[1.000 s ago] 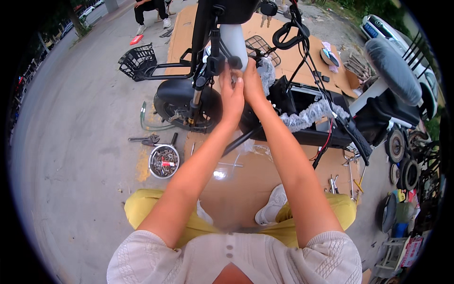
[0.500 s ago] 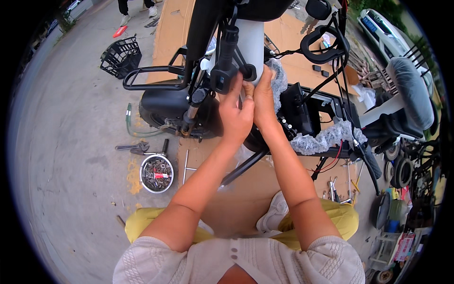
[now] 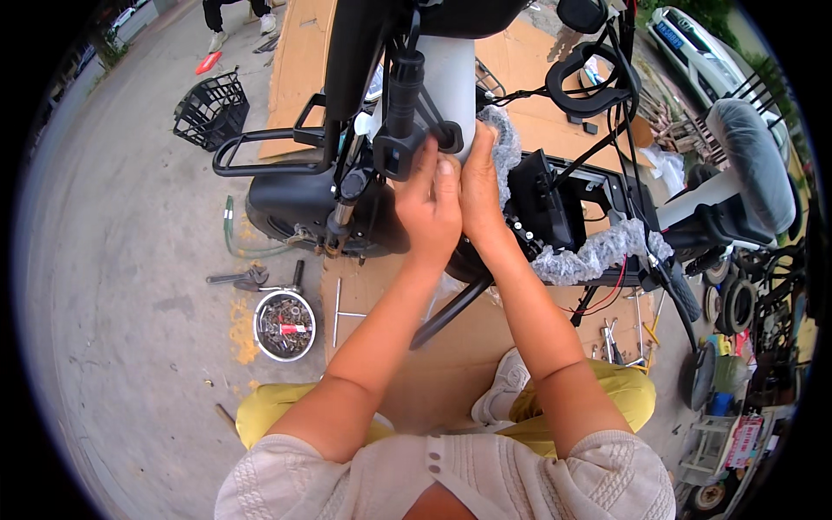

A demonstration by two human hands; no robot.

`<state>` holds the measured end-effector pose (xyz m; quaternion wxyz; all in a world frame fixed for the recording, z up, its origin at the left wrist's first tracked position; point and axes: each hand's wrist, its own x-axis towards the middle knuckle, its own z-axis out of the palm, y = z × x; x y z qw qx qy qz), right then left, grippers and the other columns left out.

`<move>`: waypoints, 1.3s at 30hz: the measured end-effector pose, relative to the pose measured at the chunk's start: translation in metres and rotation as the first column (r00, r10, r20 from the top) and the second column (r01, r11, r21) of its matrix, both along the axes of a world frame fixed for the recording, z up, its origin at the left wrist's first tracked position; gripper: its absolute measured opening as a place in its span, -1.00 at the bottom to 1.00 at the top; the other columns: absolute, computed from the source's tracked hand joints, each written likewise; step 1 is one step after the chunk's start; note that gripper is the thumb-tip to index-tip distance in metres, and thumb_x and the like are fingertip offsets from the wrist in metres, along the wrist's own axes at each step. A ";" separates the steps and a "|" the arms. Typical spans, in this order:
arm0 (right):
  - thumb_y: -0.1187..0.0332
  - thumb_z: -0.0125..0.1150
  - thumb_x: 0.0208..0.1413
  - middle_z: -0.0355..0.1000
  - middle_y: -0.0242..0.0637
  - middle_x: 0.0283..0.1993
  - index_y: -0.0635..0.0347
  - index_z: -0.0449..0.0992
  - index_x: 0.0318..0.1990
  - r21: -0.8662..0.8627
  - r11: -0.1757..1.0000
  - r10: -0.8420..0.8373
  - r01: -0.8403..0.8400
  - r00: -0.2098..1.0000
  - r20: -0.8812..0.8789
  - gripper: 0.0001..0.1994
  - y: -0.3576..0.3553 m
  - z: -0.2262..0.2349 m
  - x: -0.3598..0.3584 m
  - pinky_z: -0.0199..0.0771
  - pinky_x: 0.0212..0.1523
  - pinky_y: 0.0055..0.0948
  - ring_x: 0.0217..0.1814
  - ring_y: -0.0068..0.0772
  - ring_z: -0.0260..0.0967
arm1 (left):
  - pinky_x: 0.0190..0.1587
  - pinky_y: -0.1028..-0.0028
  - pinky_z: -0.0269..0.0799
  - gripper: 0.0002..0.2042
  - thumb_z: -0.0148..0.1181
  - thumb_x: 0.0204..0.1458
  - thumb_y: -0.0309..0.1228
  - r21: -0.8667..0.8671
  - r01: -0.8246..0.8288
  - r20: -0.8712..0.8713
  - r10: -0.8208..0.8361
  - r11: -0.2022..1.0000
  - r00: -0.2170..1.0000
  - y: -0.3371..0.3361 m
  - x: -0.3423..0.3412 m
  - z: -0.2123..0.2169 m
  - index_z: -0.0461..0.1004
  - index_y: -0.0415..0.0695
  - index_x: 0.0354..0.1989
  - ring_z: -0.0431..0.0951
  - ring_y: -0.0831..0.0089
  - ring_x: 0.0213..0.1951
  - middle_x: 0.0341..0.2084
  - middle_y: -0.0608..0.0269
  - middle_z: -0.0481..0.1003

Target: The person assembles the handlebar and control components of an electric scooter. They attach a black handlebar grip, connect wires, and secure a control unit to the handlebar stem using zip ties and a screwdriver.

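A partly stripped scooter stands in front of me on cardboard [image 3: 303,61]. Its white steering column [image 3: 455,78] carries a black bracket [image 3: 403,143]. My left hand [image 3: 429,208] is closed on that bracket, thumb up beside the tube. My right hand [image 3: 481,186] lies right against the left one, fingers curled around the white column next to its bubble wrap [image 3: 503,143]. What sits between the fingertips is hidden. My knees in yellow trousers [image 3: 269,407] show below.
A metal bowl of screws [image 3: 284,325], pliers [image 3: 247,279] and a T-wrench [image 3: 338,312] lie on the ground at left. A black basket [image 3: 211,108] stands further back. Wrenches [image 3: 611,342] lie at right by tyres [image 3: 737,303]. Another person's legs [image 3: 234,13] are at the top.
The view has drawn closer to the steering column. Both hands stay together at the black bracket, now a little lower in the picture with the fingers shifted on it.
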<state>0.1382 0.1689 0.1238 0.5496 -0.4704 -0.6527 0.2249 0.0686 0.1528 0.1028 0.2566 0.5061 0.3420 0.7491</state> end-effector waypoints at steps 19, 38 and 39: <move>0.43 0.12 0.11 0.36 0.13 0.13 0.27 0.21 0.26 0.023 0.999 0.047 -0.049 0.994 0.100 -0.47 -0.008 0.019 0.029 0.30 0.14 -0.30 0.17 0.01 0.35 | 0.08 0.46 0.34 -0.71 0.21 0.07 -0.61 -0.040 0.385 0.690 -0.253 0.922 0.678 0.013 0.006 0.005 0.45 -0.33 0.00 0.49 0.47 -0.05 -0.07 0.18 0.51; 0.22 0.21 0.16 0.35 -0.05 0.17 0.27 0.21 0.27 -0.007 0.997 0.074 -0.077 0.980 -0.187 -0.42 -0.002 -0.005 0.023 0.22 0.21 -0.38 0.21 -0.28 0.30 | -0.01 0.50 0.32 -0.80 0.09 0.24 -0.30 0.109 0.458 0.573 -0.432 0.882 0.696 0.031 0.010 -0.015 0.37 -0.21 -0.20 0.43 0.55 -0.14 -0.21 0.29 0.47; 0.22 0.21 0.16 0.35 -0.06 0.17 0.27 0.21 0.28 -0.004 0.996 0.090 -0.092 0.976 -0.200 -0.41 -0.001 -0.005 0.023 0.22 0.21 -0.38 0.21 -0.30 0.29 | -0.01 0.49 0.32 -0.80 0.08 0.24 -0.31 0.107 0.453 0.569 -0.428 0.885 0.702 0.032 0.010 -0.017 0.36 -0.21 -0.20 0.42 0.55 -0.13 -0.21 0.28 0.46</move>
